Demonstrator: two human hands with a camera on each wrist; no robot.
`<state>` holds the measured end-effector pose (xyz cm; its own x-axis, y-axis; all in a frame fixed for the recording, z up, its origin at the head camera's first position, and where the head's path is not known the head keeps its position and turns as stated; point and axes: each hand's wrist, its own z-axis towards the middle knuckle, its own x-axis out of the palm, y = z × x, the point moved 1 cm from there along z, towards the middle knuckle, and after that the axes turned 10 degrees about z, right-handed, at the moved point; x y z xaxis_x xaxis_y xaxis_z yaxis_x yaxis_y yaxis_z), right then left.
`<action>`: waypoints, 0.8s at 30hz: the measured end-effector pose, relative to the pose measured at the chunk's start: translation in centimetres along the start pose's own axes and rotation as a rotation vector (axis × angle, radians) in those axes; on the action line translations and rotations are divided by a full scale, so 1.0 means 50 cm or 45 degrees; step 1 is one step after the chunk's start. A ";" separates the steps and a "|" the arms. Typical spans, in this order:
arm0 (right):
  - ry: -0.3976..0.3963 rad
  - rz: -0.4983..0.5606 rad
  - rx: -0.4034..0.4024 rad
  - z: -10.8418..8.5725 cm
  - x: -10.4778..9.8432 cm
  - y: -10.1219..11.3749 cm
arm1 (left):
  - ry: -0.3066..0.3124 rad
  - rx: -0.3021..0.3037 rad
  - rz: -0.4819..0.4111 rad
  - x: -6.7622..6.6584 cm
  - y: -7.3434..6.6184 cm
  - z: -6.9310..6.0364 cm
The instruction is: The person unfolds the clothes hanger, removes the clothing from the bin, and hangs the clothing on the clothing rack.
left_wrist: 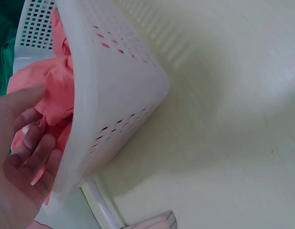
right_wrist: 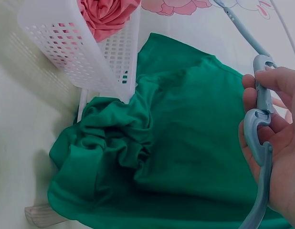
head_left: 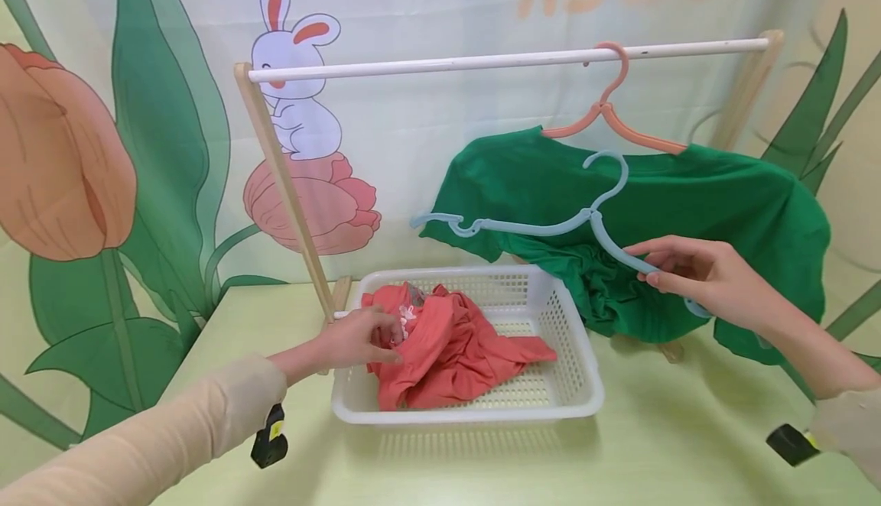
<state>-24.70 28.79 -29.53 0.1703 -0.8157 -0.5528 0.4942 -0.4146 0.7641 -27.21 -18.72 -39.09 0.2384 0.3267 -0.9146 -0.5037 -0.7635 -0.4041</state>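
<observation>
In the head view my right hand (head_left: 716,277) grips one arm of a light blue clothes hanger (head_left: 551,228) between thumb and fingers, hook upward, in front of a green shirt (head_left: 729,192). The right wrist view shows the same hanger (right_wrist: 262,95) with fingers round it. My left hand (head_left: 361,338) reaches over the left side of a white plastic basket (head_left: 468,417). Its thumb and fingers stand apart, loosely bent, at a crumpled coral garment (head_left: 454,345) with a small white trim. Whether the fingertips touch the cloth I cannot tell.
A white rail (head_left: 427,66) on wooden posts (head_left: 285,185) spans the back. The green shirt hangs from it on an orange hanger (head_left: 643,137), its lower part bunched beside the basket. A printed curtain (head_left: 427,1) stands behind the pale table (head_left: 654,445).
</observation>
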 end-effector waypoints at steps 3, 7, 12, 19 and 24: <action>0.008 0.006 -0.019 0.000 0.002 -0.001 | 0.004 0.065 -0.020 -0.003 0.001 -0.003; 0.006 -0.010 -0.008 0.002 0.005 -0.001 | 0.020 0.143 -0.072 -0.030 -0.004 0.000; 0.000 -0.025 0.004 0.003 0.005 0.001 | 0.019 0.152 -0.165 -0.087 -0.021 0.008; 0.012 -0.014 -0.016 0.006 0.003 0.003 | -0.104 0.180 -0.116 -0.148 -0.029 0.018; 0.007 -0.020 -0.028 0.011 0.001 0.004 | -0.264 0.157 0.029 -0.201 -0.035 0.030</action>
<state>-25.03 28.45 -29.22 0.1673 -0.8068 -0.5666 0.5157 -0.4183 0.7478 -29.97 -19.81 -29.23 0.0564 0.4276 -0.9022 -0.6076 -0.7024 -0.3709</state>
